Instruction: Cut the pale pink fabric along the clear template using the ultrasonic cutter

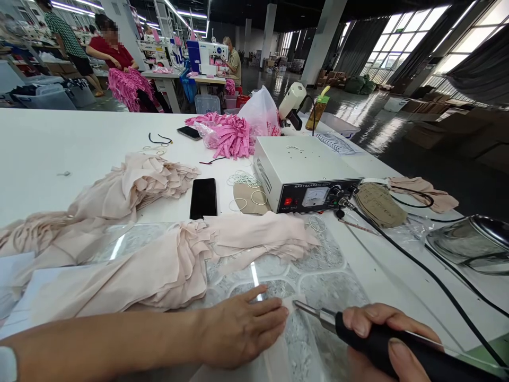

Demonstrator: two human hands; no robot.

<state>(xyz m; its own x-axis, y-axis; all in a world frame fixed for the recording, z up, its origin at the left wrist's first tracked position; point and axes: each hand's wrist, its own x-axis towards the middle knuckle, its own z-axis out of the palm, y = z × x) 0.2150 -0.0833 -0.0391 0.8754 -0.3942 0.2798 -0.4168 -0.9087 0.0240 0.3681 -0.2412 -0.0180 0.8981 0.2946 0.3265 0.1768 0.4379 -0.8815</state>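
My left hand lies palm down with its fingers stretched out, pressing on a pale pink fabric strip. My right hand is wrapped round a corded pen-shaped tool with a black handle and a slim metal tip. The tip touches or hovers just over the strip's far end, right of my left fingertips; I cannot tell which. Under the strip is a clear sheet over a grey marbled board. Beyond my left hand are piles of pale pink fabric pieces.
A white control box with a dial stands behind, linked to a black cable. Nearby are a black phone, a brown card template, a shiny metal container and pink strips. People work at the back, one at a sewing machine.
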